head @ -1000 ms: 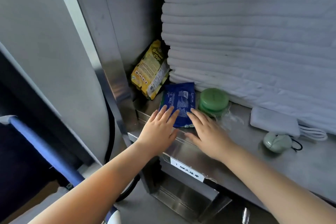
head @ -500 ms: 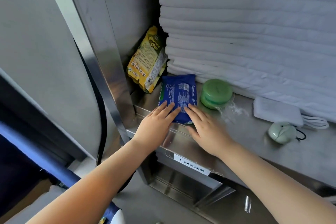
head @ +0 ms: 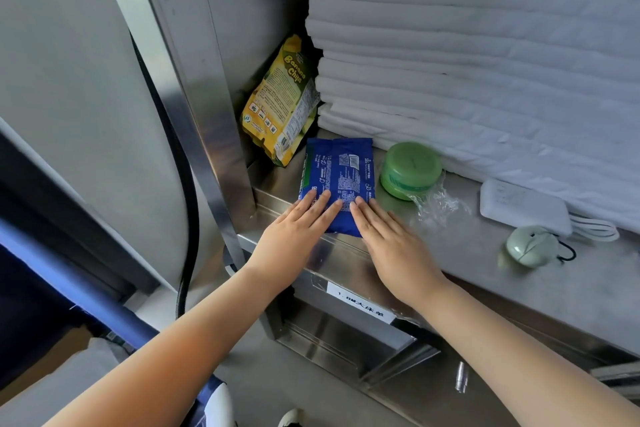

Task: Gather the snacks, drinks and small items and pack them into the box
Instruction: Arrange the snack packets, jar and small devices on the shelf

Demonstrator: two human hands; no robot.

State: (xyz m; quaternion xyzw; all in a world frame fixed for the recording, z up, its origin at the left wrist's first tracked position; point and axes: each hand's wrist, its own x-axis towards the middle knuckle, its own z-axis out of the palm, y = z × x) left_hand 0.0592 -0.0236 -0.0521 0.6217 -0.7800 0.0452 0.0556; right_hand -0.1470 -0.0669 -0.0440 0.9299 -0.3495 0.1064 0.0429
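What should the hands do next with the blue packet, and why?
Probably curl round the blue packet and lift it. The left hand and the right hand lie flat on its near end, with straight fingers, not gripping it.

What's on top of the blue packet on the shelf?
The left hand and right hand lie flat on the near end of the blue packet, covering its print there. The rest of it is bare.

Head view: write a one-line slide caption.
Left hand and right hand rest flat on a blue packet on a steel shelf, beside a green jar.
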